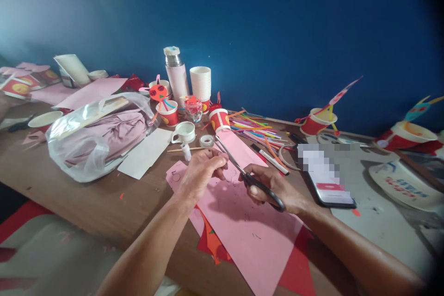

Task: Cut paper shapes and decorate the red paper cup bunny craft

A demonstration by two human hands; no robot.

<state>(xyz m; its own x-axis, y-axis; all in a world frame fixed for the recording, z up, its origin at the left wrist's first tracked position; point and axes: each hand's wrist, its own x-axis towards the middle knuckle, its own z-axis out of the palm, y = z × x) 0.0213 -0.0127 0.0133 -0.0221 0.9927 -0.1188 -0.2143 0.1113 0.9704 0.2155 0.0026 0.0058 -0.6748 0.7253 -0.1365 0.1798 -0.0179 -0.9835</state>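
Scissors (pixel 252 180): grasped in fingers of right hand (pixel 275 182), blades slanting past left hand (pixel 204 169), fingertips there curled together, impossible to tell whether holding anything. Beneath both hands' fingers, pink paper (pixel 258 240); beyond them, coloured straws (pixel 255 128) and red paper cup (pixel 220 121).

A deep-blue wall (pixel 243 23) rose beyond the left hand (pixel 201 171), lit paler far to its left; a brown tabletop (pixel 104 203) spread below that hand.

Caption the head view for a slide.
The right hand holds black-handled scissors beside the left hand, above pink paper on a brown table, stacked paper cups behind.
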